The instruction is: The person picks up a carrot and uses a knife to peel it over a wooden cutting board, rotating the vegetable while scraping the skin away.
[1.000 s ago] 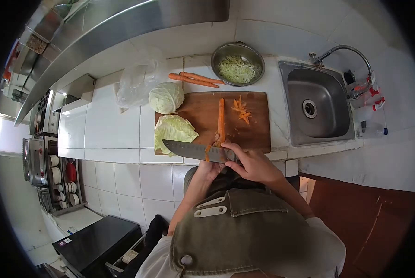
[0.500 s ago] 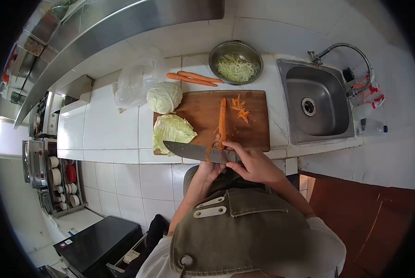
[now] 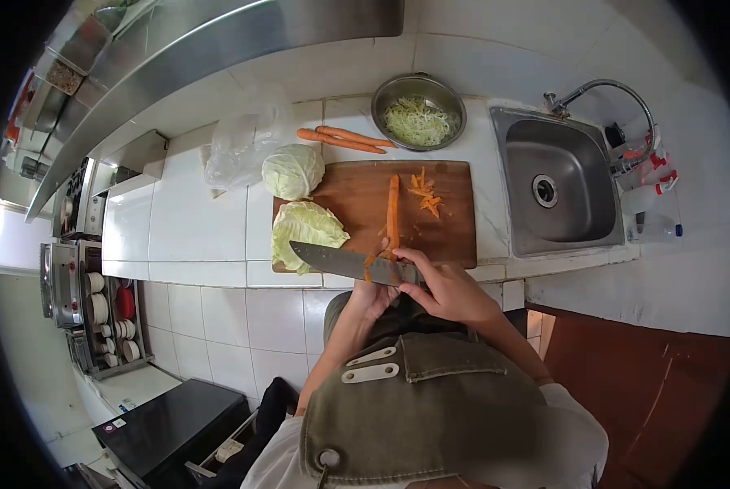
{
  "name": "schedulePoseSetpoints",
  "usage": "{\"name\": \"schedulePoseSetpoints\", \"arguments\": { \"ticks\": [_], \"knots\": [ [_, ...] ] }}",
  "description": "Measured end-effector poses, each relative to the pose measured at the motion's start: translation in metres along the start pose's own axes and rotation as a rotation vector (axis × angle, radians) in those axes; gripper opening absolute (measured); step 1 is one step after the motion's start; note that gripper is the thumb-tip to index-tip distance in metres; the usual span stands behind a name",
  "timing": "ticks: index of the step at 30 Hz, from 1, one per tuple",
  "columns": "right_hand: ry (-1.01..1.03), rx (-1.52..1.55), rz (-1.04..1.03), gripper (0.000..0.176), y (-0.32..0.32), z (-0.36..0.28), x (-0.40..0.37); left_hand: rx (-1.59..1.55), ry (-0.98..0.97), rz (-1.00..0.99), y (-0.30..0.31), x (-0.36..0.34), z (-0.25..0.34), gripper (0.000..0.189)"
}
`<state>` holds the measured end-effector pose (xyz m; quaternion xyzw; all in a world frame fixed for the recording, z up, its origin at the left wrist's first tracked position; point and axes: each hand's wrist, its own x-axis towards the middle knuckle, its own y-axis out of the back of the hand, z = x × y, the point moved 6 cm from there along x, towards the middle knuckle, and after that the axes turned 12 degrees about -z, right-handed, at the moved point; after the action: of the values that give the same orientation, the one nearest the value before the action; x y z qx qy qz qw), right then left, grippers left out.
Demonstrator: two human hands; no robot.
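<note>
A large knife (image 3: 332, 260) points left over the front edge of the wooden cutting board (image 3: 365, 191), with a strip of carrot on its blade. My right hand (image 3: 454, 289) is closed round its handle end. Under and behind the blade is my left hand (image 3: 373, 300), its fingers partly hidden by the knife; whether it grips anything is unclear. A carrot (image 3: 393, 213) lies lengthwise on the board, its near end by my fingertips. Carrot pieces (image 3: 425, 194) are to its right. A cut cabbage piece (image 3: 304, 232) and a cabbage head (image 3: 293, 171) rest at the board's left side.
Behind the board are more carrots (image 3: 344, 140) and a metal bowl (image 3: 419, 112) of shredded cabbage. A clear plastic bag (image 3: 242, 155) lies at the back left. To the right is a sink (image 3: 556, 179) with a faucet (image 3: 609, 85) and bottles beside it.
The whole view has shifted slightly. Both hands and the knife keep nearly the same pose.
</note>
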<state>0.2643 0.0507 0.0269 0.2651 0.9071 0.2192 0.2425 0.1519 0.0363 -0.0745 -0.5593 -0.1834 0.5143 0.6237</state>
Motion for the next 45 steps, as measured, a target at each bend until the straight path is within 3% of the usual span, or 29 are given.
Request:
{"name": "schedulePoseSetpoints", "arguments": {
  "ticks": [3,5,12,17,24,29,33,35,42,45],
  "knots": [
    [0.083,-0.001,0.056,0.053,-0.005,0.008,0.003,-0.016,0.021,-0.033,-0.004,0.0,0.0,0.033],
    [0.224,-0.04,0.204,0.05,-0.001,0.002,-0.001,0.018,0.031,-0.042,-0.007,-0.001,0.0,0.033],
    [0.218,-0.047,0.211,0.05,0.0,0.0,0.0,0.004,0.005,0.019,0.0,0.002,-0.003,0.039],
    [0.05,-0.029,0.12,0.048,0.004,0.005,0.004,0.081,-0.041,-0.032,-0.011,0.001,-0.003,0.034],
    [0.149,-0.019,0.095,0.054,-0.002,-0.003,-0.003,0.037,0.032,-0.082,0.009,0.003,-0.005,0.033],
    [0.187,-0.035,0.175,0.051,-0.005,0.001,0.003,0.12,-0.026,0.068,-0.012,-0.006,0.004,0.038],
    [0.073,-0.035,0.13,0.049,0.0,0.01,0.008,0.122,-0.015,0.069,-0.003,0.003,-0.003,0.038],
    [0.053,-0.059,0.186,0.047,0.003,0.02,0.009,0.068,0.071,-0.046,0.005,0.005,-0.014,0.039],
    [0.101,-0.04,0.115,0.044,0.007,0.01,-0.002,0.175,0.084,0.053,0.004,0.002,-0.008,0.038],
    [0.069,-0.01,0.083,0.044,0.009,0.006,-0.005,0.055,0.108,-0.126,0.001,0.003,-0.011,0.031]
  ]
}}
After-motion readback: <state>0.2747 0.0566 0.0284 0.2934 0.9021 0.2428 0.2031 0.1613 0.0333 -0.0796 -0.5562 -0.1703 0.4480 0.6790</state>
